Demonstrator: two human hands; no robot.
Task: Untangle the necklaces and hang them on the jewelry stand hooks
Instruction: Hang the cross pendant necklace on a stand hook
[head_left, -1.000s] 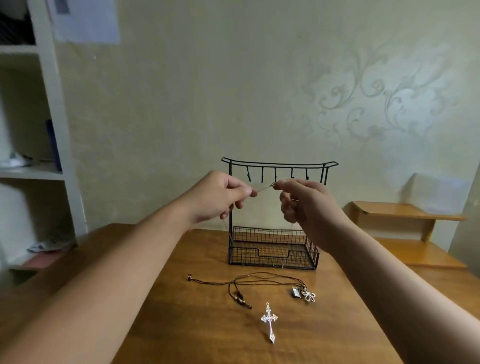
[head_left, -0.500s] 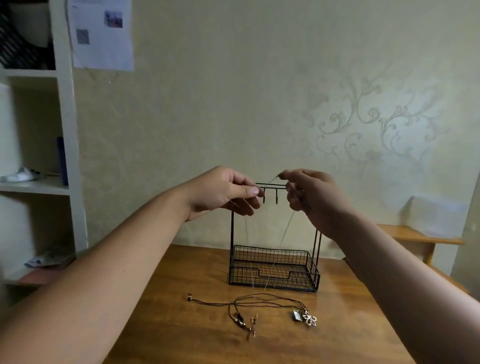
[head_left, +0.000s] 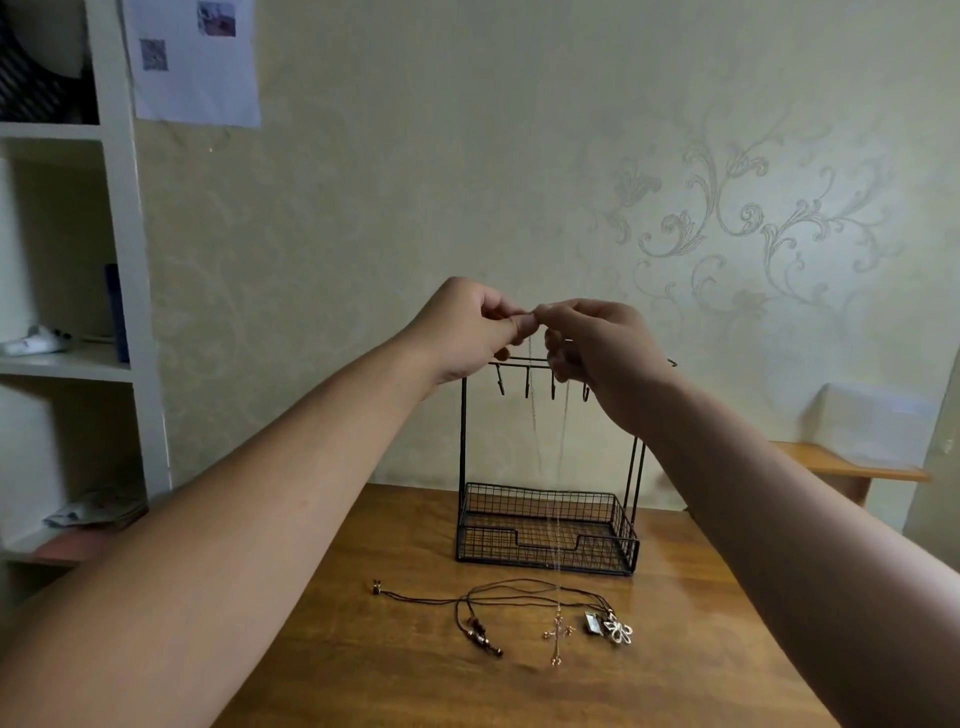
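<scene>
Both hands are raised in front of the black wire jewelry stand (head_left: 545, 530), just above its top bar. The left hand (head_left: 467, 327) and the right hand (head_left: 597, 348) meet fingertip to fingertip, each pinching the top of a thin chain necklace (head_left: 560, 467). Two fine strands fall from that pinch, past the row of hooks (head_left: 527, 384) and down in front of the basket base, and a small cross pendant (head_left: 558, 636) hangs at the bottom, low over the wooden worktop (head_left: 363, 649); whether it touches the wood I cannot tell.

Holding it this high looks deliberate: the pendant's weight pulls the chain straight, so the two strands hang apart and any knot would show. The close pinch near the top suggests the person is working the clasp or gathering the loop to slip it over a hook, and the hands are already at hook height for that. The chain is too fine for me to see a clasp.

The other pieces are left on the worktop in front of the stand: a dark cord necklace (head_left: 519, 597) in loose loops, its beaded ends (head_left: 480, 634) to the left and a silver flower pendant (head_left: 618, 631) beside a small tag to the right. The cords cross one another, so I judge they need sorting next. No hook that I can see carries anything yet.
</scene>
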